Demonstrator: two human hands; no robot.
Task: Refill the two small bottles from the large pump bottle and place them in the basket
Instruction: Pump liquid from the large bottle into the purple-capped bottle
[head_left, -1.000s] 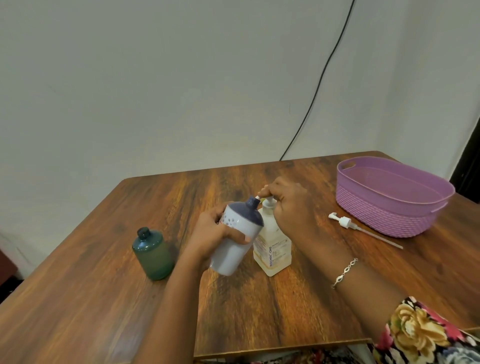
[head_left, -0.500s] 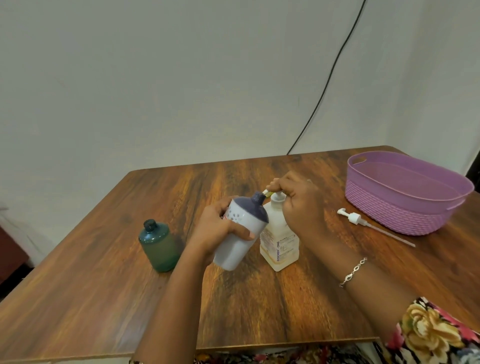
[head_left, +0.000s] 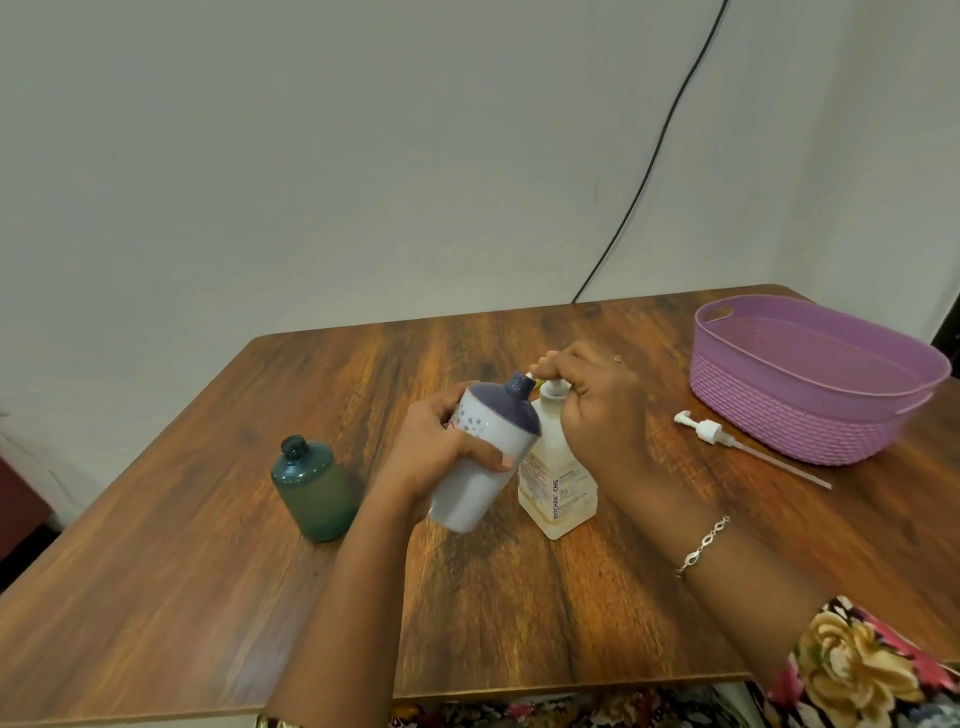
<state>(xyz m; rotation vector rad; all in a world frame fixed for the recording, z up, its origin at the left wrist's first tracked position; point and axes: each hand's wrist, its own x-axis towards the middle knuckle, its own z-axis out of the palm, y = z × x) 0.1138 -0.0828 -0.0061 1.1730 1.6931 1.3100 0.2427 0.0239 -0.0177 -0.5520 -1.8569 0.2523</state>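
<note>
Left hand (head_left: 441, 447) grips the white bottle (head_left: 483, 467) round its body, holding it above the bench (head_left: 467, 613), tilted to the right with its dark top up. Right hand (head_left: 597, 415) pinches a small white tip (head_left: 530, 375) at that bottle's nozzle. Just behind stands the large bottle (head_left: 558, 488), upright, its neck under the right hand. Well to the left the green bottle (head_left: 314, 488) stands upright. Farther right, the pump (head_left: 709, 430) lies on the bench beside the basket (head_left: 779, 421).
</note>
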